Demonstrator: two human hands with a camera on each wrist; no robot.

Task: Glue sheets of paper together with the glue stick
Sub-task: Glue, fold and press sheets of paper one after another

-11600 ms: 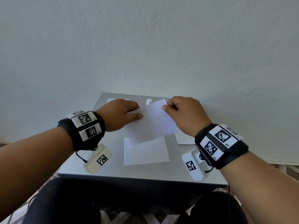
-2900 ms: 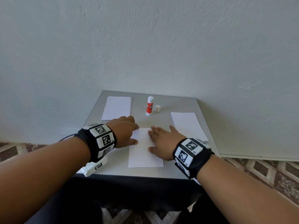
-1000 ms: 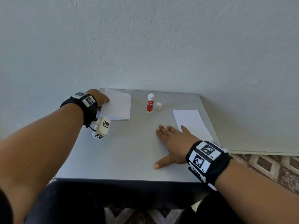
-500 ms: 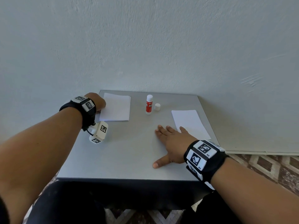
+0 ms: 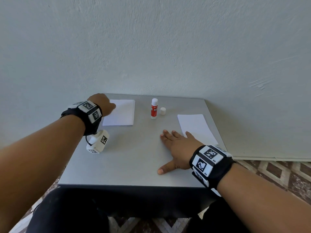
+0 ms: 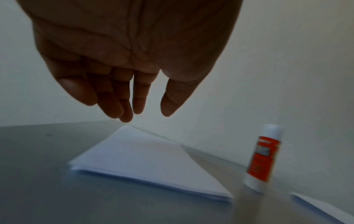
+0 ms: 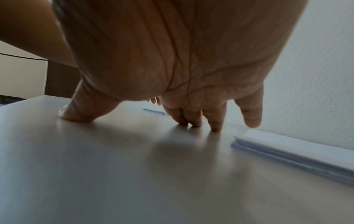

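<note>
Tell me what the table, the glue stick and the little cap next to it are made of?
Table: smooth grey top with a soft sheen, probably laminate or painted metal; the look leaves it open.
Glue stick: glossy white tube, likely plastic, with a red printed label.
Cap: plain white, likely the same plastic; it stands off the tube.

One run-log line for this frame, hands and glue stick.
left hand: open, above left paper stack | right hand: open, flat on table | glue stick: upright, uncapped, untouched
</note>
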